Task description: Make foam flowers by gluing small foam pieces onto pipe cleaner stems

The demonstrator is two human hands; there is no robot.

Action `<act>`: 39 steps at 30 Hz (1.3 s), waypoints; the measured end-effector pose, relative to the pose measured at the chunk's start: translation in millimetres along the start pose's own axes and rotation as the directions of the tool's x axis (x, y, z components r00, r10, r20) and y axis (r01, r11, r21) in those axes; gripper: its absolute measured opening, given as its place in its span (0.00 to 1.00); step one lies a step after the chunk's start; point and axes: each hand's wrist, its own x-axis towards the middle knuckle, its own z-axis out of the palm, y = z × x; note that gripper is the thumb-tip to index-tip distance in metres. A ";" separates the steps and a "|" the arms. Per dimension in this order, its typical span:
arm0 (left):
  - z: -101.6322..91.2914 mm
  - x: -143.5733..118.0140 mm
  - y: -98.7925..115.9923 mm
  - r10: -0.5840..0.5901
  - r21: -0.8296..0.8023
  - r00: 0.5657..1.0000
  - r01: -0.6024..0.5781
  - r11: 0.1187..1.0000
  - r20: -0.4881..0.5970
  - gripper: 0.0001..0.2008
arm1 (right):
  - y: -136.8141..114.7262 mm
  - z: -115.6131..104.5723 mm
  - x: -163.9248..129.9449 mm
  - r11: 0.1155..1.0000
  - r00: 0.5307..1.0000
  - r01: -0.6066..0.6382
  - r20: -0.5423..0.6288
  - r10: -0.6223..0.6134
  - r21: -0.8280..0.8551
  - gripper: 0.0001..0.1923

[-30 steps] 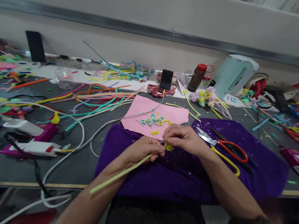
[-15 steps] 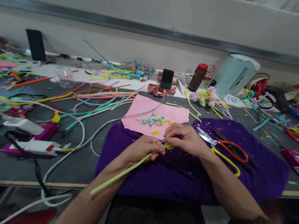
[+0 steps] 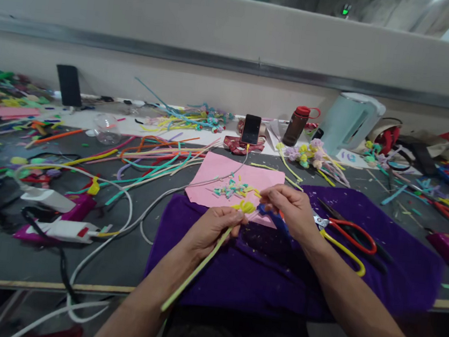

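Stem [image 3: 197,265], thin and pale green, is pinched in the left hand [image 3: 211,229] above the purple cloth [image 3: 237,267]; its yellow curled tip [image 3: 246,207] looks light, soft, bendable. Right hand [image 3: 288,208] pinches closed beside this tip, contents unclear. Best hold: just under the curl.

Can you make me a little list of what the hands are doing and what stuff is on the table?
left hand: left hand pinches a light green pipe cleaner with a yellow curl at its tip
right hand: right hand pinches something small beside the yellow curl
under the hands: purple cloth and pink paper with small cut bits
right of the hands: scissors, red and yellow handles
left side: glue guns, white cable
further back: phone, brown bottle
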 end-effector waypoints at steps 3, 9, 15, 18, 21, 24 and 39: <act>-1.3 0.9 -1.3 0.061 -0.043 0.995 -0.064 0.997 -0.077 0.14 | -0.9 6.4 -4.7 0.994 0.990 -0.112 0.083 0.112 -0.005 0.14; 4.4 1.8 -6.8 0.148 -0.053 0.980 -0.156 0.986 -0.134 0.15 | 2.8 33.1 -20.2 0.972 0.896 -0.224 0.375 0.237 -0.078 0.11; 12.5 3.3 -11.3 0.186 -0.031 0.963 -0.195 0.980 -0.195 0.15 | 10.6 41.8 -22.7 0.973 0.927 -0.230 0.301 0.222 -0.008 0.12; 13.3 2.3 -10.5 0.176 -0.065 0.971 -0.189 0.980 -0.162 0.14 | 8.7 39.4 -21.4 0.965 0.918 -0.262 0.310 0.248 0.002 0.12; 12.5 0.6 -9.1 0.183 -0.106 0.980 -0.190 0.976 -0.078 0.12 | 4.7 35.7 -20.6 0.956 0.902 -0.290 0.349 0.256 0.049 0.10; 10.7 0.1 -7.7 0.205 -0.142 0.977 -0.212 0.967 -0.067 0.11 | 2.6 31.6 -19.9 0.955 0.902 -0.289 0.355 0.247 0.071 0.08; 5.2 -0.6 -2.1 0.221 -0.145 0.957 -0.250 0.957 -0.189 0.12 | 8.2 29.1 -20.6 0.963 0.946 -0.047 0.296 0.128 -0.265 0.11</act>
